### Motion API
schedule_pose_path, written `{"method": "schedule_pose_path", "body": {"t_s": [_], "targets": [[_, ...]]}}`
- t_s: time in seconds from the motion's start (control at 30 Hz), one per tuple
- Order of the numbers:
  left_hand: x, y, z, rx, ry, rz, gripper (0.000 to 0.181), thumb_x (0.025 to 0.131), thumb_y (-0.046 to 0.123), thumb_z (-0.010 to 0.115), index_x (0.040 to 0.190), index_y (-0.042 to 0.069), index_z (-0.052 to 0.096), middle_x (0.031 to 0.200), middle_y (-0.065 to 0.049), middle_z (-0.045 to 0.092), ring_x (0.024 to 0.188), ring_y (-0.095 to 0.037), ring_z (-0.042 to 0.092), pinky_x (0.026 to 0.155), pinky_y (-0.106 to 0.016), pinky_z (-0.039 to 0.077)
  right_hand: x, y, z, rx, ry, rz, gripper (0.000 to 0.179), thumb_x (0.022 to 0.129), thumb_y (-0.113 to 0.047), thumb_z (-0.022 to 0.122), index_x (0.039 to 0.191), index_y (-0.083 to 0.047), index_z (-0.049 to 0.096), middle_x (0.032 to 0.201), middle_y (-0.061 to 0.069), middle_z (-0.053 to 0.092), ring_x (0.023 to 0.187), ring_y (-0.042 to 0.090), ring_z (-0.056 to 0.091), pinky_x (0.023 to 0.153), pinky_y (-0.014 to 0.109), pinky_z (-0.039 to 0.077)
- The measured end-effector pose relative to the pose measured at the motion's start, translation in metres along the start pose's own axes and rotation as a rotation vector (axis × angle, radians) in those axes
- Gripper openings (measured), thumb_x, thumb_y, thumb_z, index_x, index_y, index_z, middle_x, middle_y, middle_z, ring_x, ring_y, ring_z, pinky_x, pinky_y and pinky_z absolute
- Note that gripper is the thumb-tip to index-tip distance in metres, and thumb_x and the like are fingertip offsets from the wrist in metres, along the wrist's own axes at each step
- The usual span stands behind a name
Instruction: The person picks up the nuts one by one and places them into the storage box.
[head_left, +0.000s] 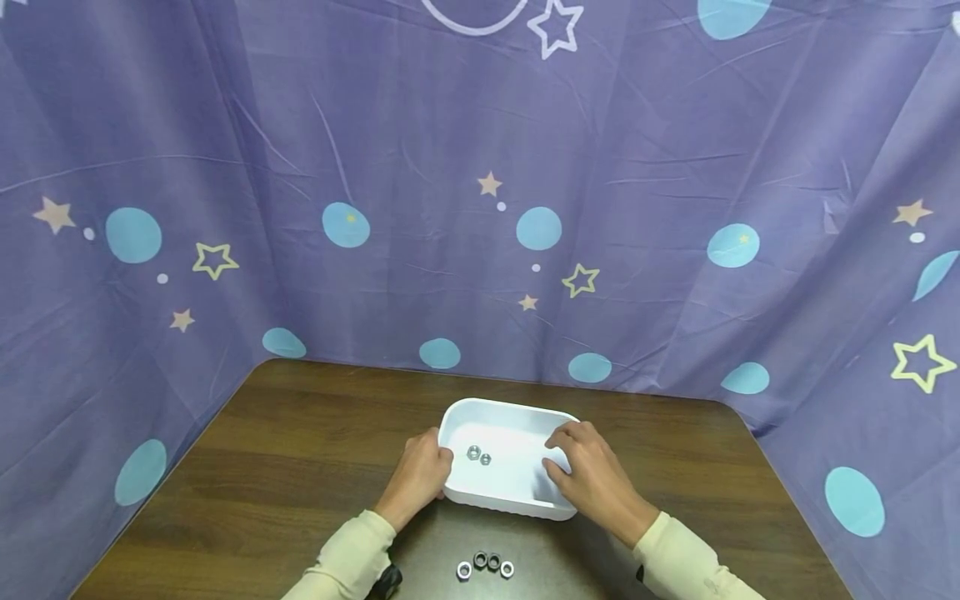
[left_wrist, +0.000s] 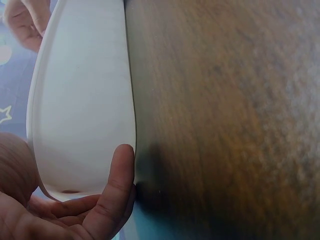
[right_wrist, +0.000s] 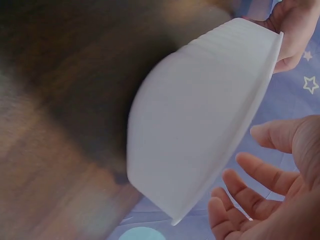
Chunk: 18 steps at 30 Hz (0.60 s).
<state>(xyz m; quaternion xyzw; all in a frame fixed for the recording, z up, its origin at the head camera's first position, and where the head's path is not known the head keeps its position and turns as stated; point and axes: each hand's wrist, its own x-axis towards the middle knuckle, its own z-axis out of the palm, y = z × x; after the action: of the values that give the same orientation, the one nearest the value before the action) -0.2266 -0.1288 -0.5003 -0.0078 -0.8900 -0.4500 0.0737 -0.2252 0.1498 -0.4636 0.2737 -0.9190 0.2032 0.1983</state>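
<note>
Tray [head_left: 510, 505], white, oblong, round-cornered and open at the top, lies at mid-width of the brown wood-grain table [head_left: 300, 442], slightly askew to the far edge. Left hand [head_left: 420, 468] grips its left end, thumb at the rim, other fingers against the outside of the wall; left wrist view shows one finger reaching along the white side, near the lower edge. Right hand [head_left: 588, 468] is over the tray's right end, palm down, thumb and fingers bent and spread well apart, nothing held between them; right wrist view shows a gap between fingertips and outer wall. Inside the tray, left half: larger silver nut [head_left: 470, 455] and smaller silver nut [head_left: 486, 459], side by side. On the table, on the wearer's side of the tray and apart from it, four more in a shallow arc: left silver nut [head_left: 463, 577], two dark nuts [head_left: 481, 567] close together at the middle, right silver nut [head_left: 507, 576]. Whether the tray's base rests flat cannot be told; dark shadow falls alongside it in both wrist views. Pale yellow sleeves [head_left: 348, 554] cover both forearms. Beyond the table, purple cloth [head_left: 435, 275] hangs in folds, printed with blue spots and outlined and solid stars.
</note>
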Motion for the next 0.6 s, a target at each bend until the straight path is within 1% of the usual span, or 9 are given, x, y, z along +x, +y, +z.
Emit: {"method": "schedule_pose_path", "body": {"t_s": [0.1,0.27,0.4,0.43,0.53,0.6], "targets": [[0.0,0.0,0.001,0.001,0.0,0.001,0.017,0.095,-0.006,0.054,0.105,-0.015,0.064,0.071,-0.011,0.059,0.039,-0.012,0.055,0.037,-0.03,0.051,-0.006,0.002,-0.001,-0.015,0.038,0.017,0.018,0.086,-0.007,0.09,0.099,-0.002,0.08,0.109,0.009,0.073,0.109,0.03,0.067,0.094,0.048,0.059],[0.0,0.0,0.002,-0.015,0.014,0.006,0.016,0.094,-0.006,0.054,0.103,-0.014,0.064,0.071,-0.012,0.059,0.038,-0.013,0.055,0.036,-0.031,0.05,-0.019,0.006,-0.003,-0.039,0.106,0.004,0.021,0.083,-0.005,0.091,0.1,-0.003,0.08,0.109,0.01,0.072,0.109,0.031,0.066,0.094,0.049,0.058],[0.0,-0.003,0.002,-0.029,0.023,0.019,0.019,0.093,-0.005,0.053,0.104,-0.016,0.063,0.071,-0.012,0.059,0.039,-0.014,0.055,0.035,-0.031,0.05,-0.03,0.007,-0.003,-0.056,0.153,-0.01,0.025,0.08,-0.004,0.093,0.101,-0.003,0.079,0.109,0.01,0.071,0.107,0.03,0.066,0.091,0.048,0.058],[0.003,-0.009,0.005,-0.027,0.028,0.037,0.019,0.093,-0.004,0.053,0.104,-0.017,0.063,0.071,-0.012,0.058,0.039,-0.013,0.054,0.035,-0.03,0.049,-0.032,0.007,-0.002,-0.058,0.164,-0.011,0.026,0.079,-0.004,0.093,0.101,-0.003,0.079,0.109,0.011,0.071,0.107,0.03,0.066,0.091,0.048,0.058],[0.003,-0.009,0.004,-0.017,0.02,0.031,0.017,0.094,-0.005,0.054,0.104,-0.016,0.063,0.072,-0.013,0.059,0.039,-0.014,0.055,0.036,-0.031,0.049,-0.038,0.008,-0.001,-0.063,0.193,-0.006,0.029,0.076,-0.003,0.094,0.101,-0.003,0.079,0.111,0.012,0.071,0.106,0.031,0.067,0.09,0.049,0.058],[0.003,-0.008,0.004,-0.005,0.014,0.019,0.015,0.095,-0.005,0.054,0.103,-0.014,0.063,0.072,-0.013,0.059,0.039,-0.013,0.054,0.037,-0.031,0.05,-0.041,0.008,-0.001,-0.058,0.197,0.016,0.031,0.076,-0.003,0.095,0.102,-0.002,0.079,0.113,0.014,0.071,0.108,0.032,0.067,0.091,0.05,0.058]]}}
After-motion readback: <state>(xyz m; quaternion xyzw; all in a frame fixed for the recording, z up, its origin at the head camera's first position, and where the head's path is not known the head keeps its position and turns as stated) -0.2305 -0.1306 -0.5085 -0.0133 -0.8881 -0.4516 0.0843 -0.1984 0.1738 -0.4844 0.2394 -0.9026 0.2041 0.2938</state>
